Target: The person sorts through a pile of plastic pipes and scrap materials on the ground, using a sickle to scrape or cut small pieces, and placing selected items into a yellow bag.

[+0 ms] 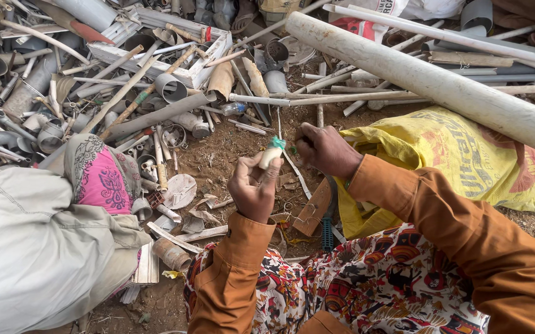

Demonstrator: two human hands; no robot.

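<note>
Ahead of you lies a heap of scrap pipes (156, 93); a long white pipe (428, 80) crosses a yellow sack (465, 161) on your right.

**Hands work a small pipe piece over a scrap heap**

The left hand (253, 188) holds up a short pale pipe piece (270, 156) with a green fitting (277, 143) at its top. The right hand (324, 150) pinches at that fitting. Just right lies a yellow sack (465, 154), under a long white pipe (428, 79). Far left spreads a pile of grey pipe offcuts (63, 93). A grey sack (26, 247) sits near left.
</note>
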